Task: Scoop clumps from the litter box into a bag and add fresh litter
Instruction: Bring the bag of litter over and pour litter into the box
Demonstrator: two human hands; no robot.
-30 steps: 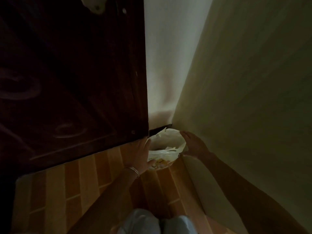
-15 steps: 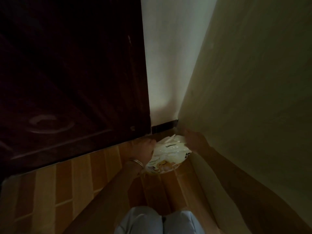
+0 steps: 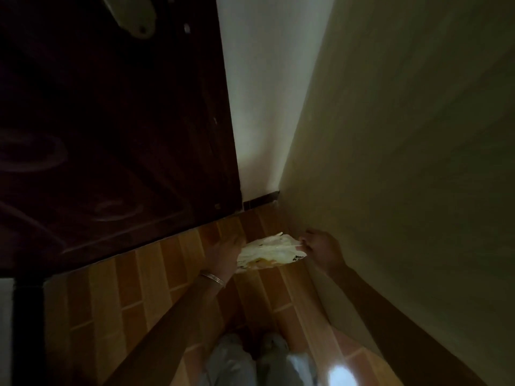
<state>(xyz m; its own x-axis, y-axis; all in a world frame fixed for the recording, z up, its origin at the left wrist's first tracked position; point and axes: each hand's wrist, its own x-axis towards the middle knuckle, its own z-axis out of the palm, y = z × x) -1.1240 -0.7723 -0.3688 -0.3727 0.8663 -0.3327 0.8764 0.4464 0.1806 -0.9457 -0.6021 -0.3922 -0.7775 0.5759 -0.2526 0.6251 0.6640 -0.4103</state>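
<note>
- Dim wood-look floor (image 3: 156,288) lies under two knees (image 3: 250,360) in pale trousers at the bottom edge.
- Two hands reach forward. The left hand (image 3: 225,253), with one bracelet (image 3: 213,278) on its wrist, grasps the left end of the bag (image 3: 269,252). The right hand (image 3: 320,246) pinches its right end.
- That single bag is crumpled white plastic with yellow-orange print, stretched flat between the hands over the floor near the corner.
- Beyond stand one dark door (image 3: 111,135) at left, a white wall (image 3: 264,107) ahead and a cream wall (image 3: 418,135) at right.
</note>
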